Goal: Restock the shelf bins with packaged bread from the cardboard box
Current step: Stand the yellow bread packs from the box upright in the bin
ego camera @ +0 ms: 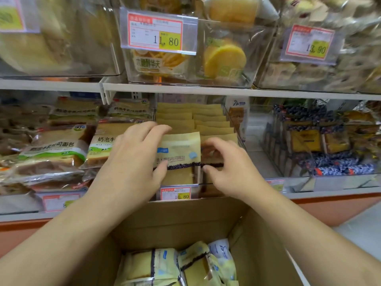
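Left hand (pixel 132 159) grasping pale-yellow bread pack (pixel 181 149) — dark-banded, right hand (pixel 224 164) seemingly pinching neighbour

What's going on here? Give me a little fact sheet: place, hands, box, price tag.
place: shop shelf of clear bins holding packaged bread
left hand: grips the front yellow bread pack in the middle bin
right hand: pinches the neighbouring pack
cardboard box: open below, more yellow packs inside
price tag: reads 10.80

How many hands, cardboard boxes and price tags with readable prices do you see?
Hands: 2, left hand, right hand
Cardboard box: 1
Readable price tags: 3, 11.80 tag, 13.90 tag, 10.80 tag
Total: 6
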